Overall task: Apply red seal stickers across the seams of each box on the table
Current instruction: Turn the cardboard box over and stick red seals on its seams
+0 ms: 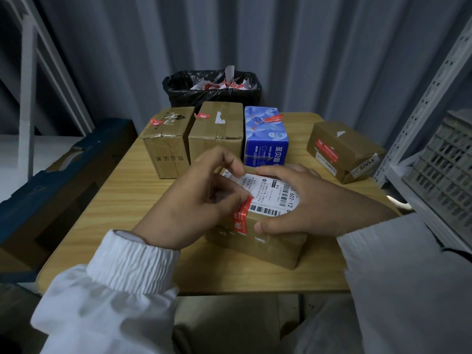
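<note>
One red sticker (left hand pinching) wraps right hand's box.

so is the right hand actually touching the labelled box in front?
Touching. Head view: right hand thumb presses the near edge of the labelled box, fingers hook over its far edge.

Head camera, looking down, near table

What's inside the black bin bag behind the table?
White and red paper scraps fill the black bin bag. Whatever lies beneath them is hidden.
</note>
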